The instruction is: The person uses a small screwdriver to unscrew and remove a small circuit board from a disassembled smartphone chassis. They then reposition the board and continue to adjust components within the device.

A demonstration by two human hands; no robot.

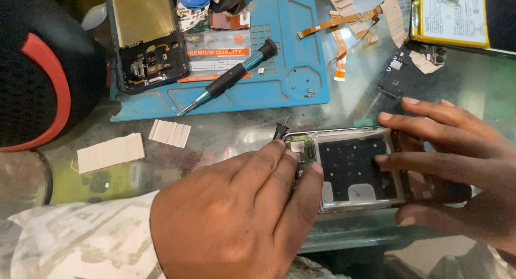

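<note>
An opened phone frame (352, 169) with a black inner panel lies on the glass table near the front edge. My right hand (457, 166) grips its right end, fingers spread over the top and thumb below. My left hand (242, 214) rests over the frame's left end, fingertips pressing near a small circuit board (302, 148). A tiny black part (279, 131) sticks up just above my left fingertips; whether the fingers pinch it I cannot tell.
A blue repair mat (290, 80) at the back holds another opened phone (148, 40) and a black-handled screwdriver (231, 77). Orange flex cables (341, 40), a yellow battery (451, 18), white adhesive strips (110, 153) and a black-and-red object (37, 80) lie around.
</note>
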